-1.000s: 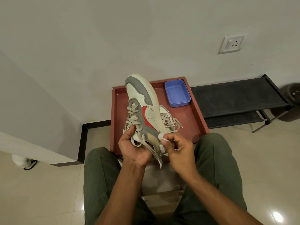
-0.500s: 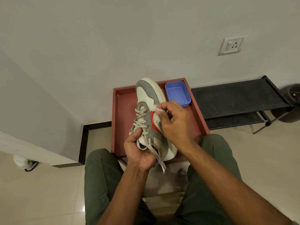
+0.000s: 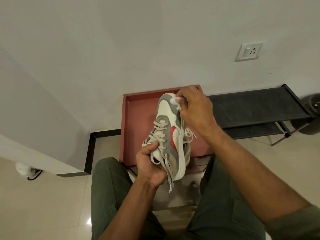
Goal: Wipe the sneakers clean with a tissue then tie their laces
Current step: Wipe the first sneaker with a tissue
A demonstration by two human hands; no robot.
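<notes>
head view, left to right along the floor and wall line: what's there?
White bundle on the floor → red tray → sneaker held over it → black rack → dark bin at the right edge.

Landmark: wall socket (image 3: 249,51), white plate, set in the plain off-white wall (image 3: 138,40). Below and slightly right of socket: black two-tier rack (image 3: 256,108) against the wall, thin metal legs on the floor. Right of the rack, at frame edge: dark round bin (image 3: 311,116), partly cut off. Far left of socket: second wall face (image 3: 34,104) juts forward, making a corner; black skirting (image 3: 93,148) along its base. Floor (image 3: 43,205): glossy beige tiles, light glare spot low down. Bottom-left of that corner: white bundle with black cord (image 3: 28,171), too blurred to identify.
</notes>
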